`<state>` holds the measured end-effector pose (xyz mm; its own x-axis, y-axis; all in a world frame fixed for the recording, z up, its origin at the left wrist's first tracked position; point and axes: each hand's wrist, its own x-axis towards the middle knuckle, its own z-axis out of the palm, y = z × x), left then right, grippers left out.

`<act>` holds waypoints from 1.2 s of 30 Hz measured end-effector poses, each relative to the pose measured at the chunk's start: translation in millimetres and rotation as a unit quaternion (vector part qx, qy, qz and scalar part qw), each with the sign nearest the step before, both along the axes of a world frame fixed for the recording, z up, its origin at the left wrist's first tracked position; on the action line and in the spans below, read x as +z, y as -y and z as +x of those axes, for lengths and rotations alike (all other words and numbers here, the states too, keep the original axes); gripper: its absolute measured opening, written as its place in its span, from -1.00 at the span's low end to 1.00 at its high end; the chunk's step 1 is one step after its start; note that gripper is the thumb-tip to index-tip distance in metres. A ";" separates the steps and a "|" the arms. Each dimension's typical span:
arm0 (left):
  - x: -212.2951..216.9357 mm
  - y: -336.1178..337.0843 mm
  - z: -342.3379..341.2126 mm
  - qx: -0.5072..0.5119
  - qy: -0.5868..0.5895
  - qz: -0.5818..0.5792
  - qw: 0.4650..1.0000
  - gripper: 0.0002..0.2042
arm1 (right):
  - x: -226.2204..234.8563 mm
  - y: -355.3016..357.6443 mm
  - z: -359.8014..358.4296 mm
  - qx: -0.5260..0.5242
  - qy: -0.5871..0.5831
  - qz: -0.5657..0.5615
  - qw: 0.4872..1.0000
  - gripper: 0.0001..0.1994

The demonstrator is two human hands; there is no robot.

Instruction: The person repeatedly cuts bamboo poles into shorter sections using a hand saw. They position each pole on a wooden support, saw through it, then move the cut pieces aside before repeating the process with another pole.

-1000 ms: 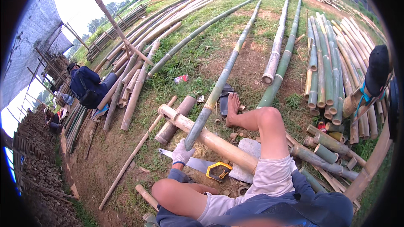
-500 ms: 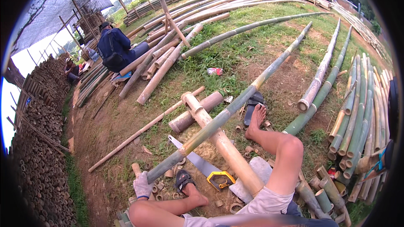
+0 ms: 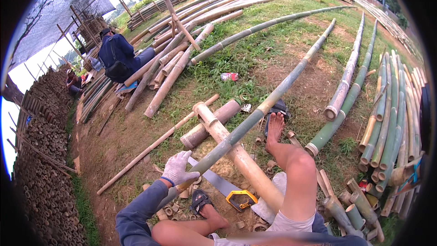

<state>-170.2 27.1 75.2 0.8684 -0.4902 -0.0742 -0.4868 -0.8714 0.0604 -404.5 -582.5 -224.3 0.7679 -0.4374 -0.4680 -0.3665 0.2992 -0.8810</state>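
My left hand [image 3: 180, 169], in a white work glove, is closed around the near end of a long green bamboo pole [image 3: 273, 98]. The pole runs away to the upper right and rests across a thick pale bamboo log [image 3: 236, 155]. A hand saw lies on the dirt beside the log, its blade [image 3: 214, 180] under the pole and its yellow handle [image 3: 241, 199] between my legs. My bare right foot [image 3: 274, 130] sits near the pole, and my left foot [image 3: 200, 200] wears a sandal. My right hand is out of view.
A person in dark blue [image 3: 118, 57] sits at the back left among long poles. Stacked cut bamboo sections [image 3: 45, 155] line the left edge. A bundle of green poles [image 3: 391, 123] lies at the right. Short offcuts [image 3: 168, 209] litter the dirt, and a black sandal [image 3: 277, 109] lies near my foot.
The view has swung left and down. My left hand slid down the green pole toward its near end and still grips it; the pole stays on the log.
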 end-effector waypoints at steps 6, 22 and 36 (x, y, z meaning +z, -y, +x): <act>-54.5 119.4 48.9 0.062 -0.171 -0.073 0.981 0.12 | -46.2 -26.5 -81.1 -0.046 0.066 0.155 0.985 -0.46; -51.3 -166.3 2.2 0.241 -0.061 0.025 0.968 -0.33 | -20.6 -49.9 -134.1 -0.108 -0.112 0.049 0.987 -0.40; -44.7 -187.8 31.9 0.169 -0.101 -0.005 0.980 0.10 | 136.9 87.4 104.2 0.033 0.102 -0.252 0.962 -0.38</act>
